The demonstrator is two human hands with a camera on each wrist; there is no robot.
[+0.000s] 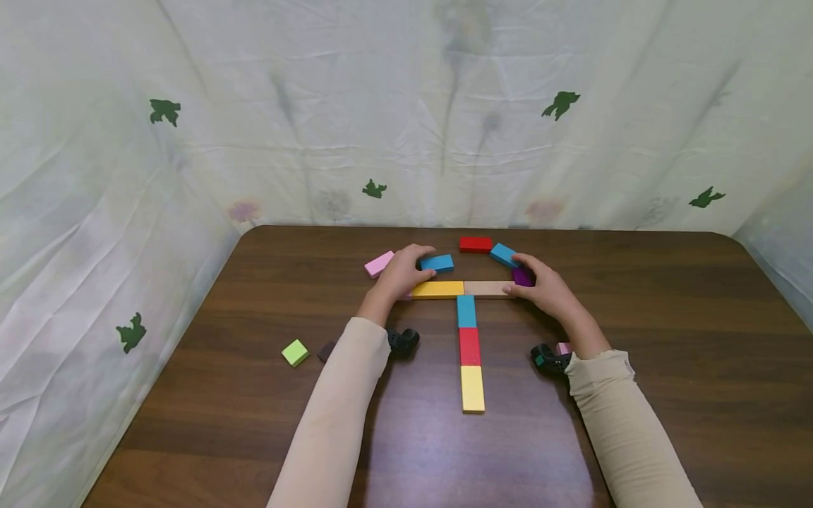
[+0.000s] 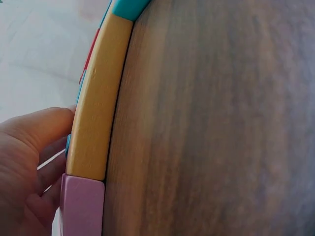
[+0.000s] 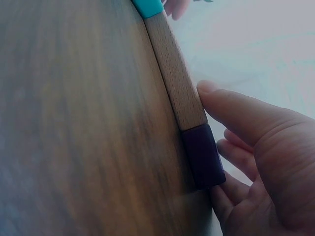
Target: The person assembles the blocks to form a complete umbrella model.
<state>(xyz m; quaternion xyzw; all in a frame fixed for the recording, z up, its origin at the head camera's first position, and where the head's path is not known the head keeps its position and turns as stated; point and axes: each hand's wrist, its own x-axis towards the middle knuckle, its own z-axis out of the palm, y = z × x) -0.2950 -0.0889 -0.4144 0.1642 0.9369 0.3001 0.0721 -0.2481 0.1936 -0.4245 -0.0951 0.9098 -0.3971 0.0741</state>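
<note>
My left hand (image 1: 399,274) curves around the left end of a blue block (image 1: 438,264), thumb beside a yellow block (image 1: 438,290). A pink block (image 2: 83,206) adjoins that yellow one. My right hand (image 1: 551,289) has its thumb against a plain wooden block (image 1: 488,288) and its fingers by a purple block (image 3: 203,156) and a second blue block (image 1: 504,255). Yellow and wooden blocks lie end to end. Below their joint, a turquoise block (image 1: 466,311), a red block (image 1: 469,346) and a pale yellow block (image 1: 473,389) form a straight column.
A red block (image 1: 476,245) lies at the back, with a pink block (image 1: 379,264) left of it. A green block (image 1: 295,353) and a dark block (image 1: 326,351) lie left of the left sleeve. Another pink block (image 1: 564,348) is partly hidden by the right wrist camera (image 1: 550,358).
</note>
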